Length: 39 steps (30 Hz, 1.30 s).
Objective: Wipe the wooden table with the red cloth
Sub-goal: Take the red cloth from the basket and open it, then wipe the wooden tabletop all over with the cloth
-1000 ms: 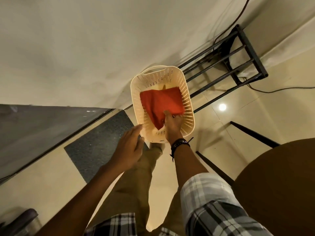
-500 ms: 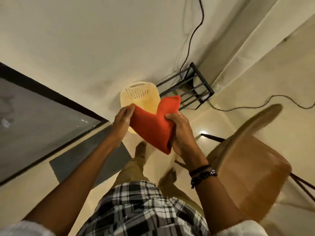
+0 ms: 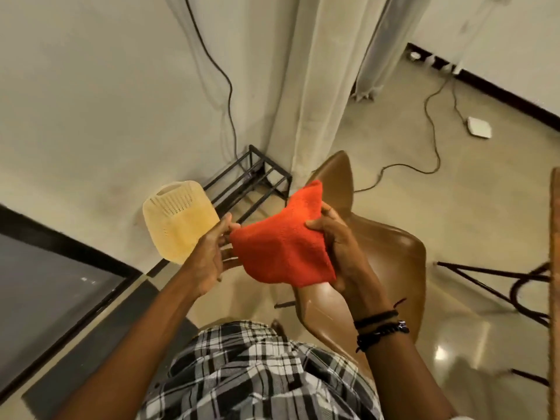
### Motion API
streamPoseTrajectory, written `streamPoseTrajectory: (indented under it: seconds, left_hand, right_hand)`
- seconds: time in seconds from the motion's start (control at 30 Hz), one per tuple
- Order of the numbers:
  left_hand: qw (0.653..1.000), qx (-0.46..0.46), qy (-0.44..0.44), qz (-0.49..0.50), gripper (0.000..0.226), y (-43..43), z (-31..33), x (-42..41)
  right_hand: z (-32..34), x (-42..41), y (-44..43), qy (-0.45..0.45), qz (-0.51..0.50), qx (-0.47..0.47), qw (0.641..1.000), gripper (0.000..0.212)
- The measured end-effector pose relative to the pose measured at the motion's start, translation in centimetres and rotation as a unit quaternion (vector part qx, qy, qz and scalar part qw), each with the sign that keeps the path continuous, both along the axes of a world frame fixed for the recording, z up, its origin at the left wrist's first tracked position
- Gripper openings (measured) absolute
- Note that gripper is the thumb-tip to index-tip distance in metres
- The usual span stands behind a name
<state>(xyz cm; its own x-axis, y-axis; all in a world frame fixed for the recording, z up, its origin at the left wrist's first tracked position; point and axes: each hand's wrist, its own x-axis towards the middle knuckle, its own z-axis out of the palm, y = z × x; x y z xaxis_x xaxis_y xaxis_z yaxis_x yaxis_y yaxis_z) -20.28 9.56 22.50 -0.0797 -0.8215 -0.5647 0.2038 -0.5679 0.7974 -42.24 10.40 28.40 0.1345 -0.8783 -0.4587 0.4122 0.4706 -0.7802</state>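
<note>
The red cloth [image 3: 283, 248] is folded and held up at chest height between both hands. My left hand [image 3: 210, 259] pinches its left corner with thumb and fingers. My right hand [image 3: 336, 247] grips its right side, palm under the fabric. A thin strip of the wooden table's edge [image 3: 554, 268] shows along the far right border of the head view; its top is out of view.
A cream perforated plastic basket [image 3: 178, 222] sits on the floor by the wall, beside a black metal rack [image 3: 251, 183]. A brown plastic chair [image 3: 391, 262] stands directly under my hands. Cables [image 3: 430, 153] and a white adapter [image 3: 478, 127] lie on the tiled floor; black table legs [image 3: 515, 286] at right.
The cloth was lifted out of the basket by my right hand, and my left hand took its other corner. My view has turned right, away from the basket, over the brown chair.
</note>
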Motion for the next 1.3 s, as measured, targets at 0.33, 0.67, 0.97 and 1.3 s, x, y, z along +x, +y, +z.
streamPoseTrajectory:
  seconds: [0.33,0.67,0.97,1.3]
  left_hand:
    - [0.964,0.060,0.099,-0.241,0.067,2.2,1.0,-6.3]
    - [0.924,0.090,0.168,-0.330,0.039,10.6,0.3,-12.1]
    - [0.902,-0.074,0.110,-0.410,0.032,15.4,0.8,-19.5]
    - [0.775,-0.236,0.023,-0.586,0.061,24.3,0.3,-28.6]
  right_hand:
    - [1.9,-4.1,9.8,-0.016,-0.173,-0.063,0.983,0.081]
    - [0.9,-5.2,24.5,0.027,-0.363,-0.048,0.930,0.097]
    - [-1.3,-7.6,37.4,0.189,-0.486,0.021,0.853,0.071]
    - [-5.9,-13.4,47.4,0.479,-0.368,0.167,0.779,0.068]
